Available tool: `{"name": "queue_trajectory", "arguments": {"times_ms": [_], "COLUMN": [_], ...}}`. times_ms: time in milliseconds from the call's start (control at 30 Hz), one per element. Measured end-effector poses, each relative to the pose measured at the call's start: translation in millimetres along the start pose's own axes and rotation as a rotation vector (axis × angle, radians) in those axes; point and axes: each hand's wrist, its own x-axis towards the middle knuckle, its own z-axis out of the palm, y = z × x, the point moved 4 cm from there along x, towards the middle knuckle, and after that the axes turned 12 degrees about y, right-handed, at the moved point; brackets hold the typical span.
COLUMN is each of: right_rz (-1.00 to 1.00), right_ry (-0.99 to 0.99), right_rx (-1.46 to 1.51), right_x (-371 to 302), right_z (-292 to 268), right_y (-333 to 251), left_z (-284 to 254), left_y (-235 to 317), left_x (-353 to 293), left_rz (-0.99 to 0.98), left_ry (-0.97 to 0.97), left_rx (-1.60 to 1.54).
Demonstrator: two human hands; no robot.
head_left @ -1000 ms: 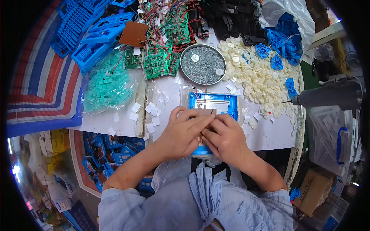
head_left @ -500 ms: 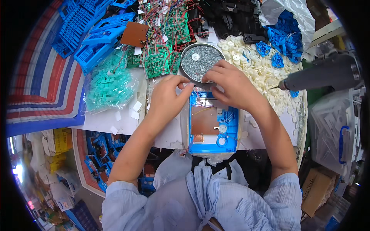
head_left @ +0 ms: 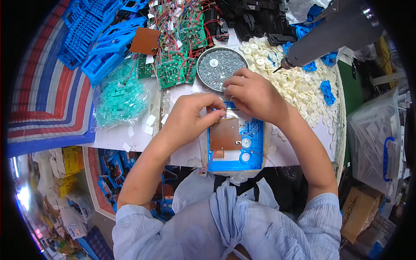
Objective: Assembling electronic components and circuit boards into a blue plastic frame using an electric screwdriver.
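Observation:
A blue plastic housing lies on the bench in front of me, with a brown circuit board, thin wires and small fittings inside. My left hand is over its upper left corner, thumb and forefinger pinched together; whatever they hold is too small to name. My right hand hovers above the housing's upper right part, beside the near rim of a round tray of small grey screws. Its fingers are curled together and their tips are partly hidden. A white disc rests on the screws.
An electric screwdriver hangs at upper right over a heap of cream plastic discs. Green circuit boards with wires, blue panels and a bag of turquoise parts lie left. Black parts are piled at the back.
My left hand has come slightly nearer, from the housing's far edge to over its upper left corner. My right hand stays near the tray. The electric screwdriver has swung left and farther away.

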Motion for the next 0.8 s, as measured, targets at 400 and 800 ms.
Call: {"name": "queue_trajectory", "arguments": {"times_ms": [400, 800], "right_rz": [0.152, 0.284], "right_ry": [-0.147, -0.311], "right_rx": [-0.366, -0.265], "right_x": [-30.5, -36.2], "right_z": [-16.1, -23.9], "right_y": [-36.7, -75.1], "left_z": [28.1, 38.5], "left_y": [-5.0, -2.9], "left_x": [23.7, 6.0], "left_rz": [-0.026, 0.234], "left_ry": [-0.084, -0.024], "left_rx": [0.079, 0.173]}}
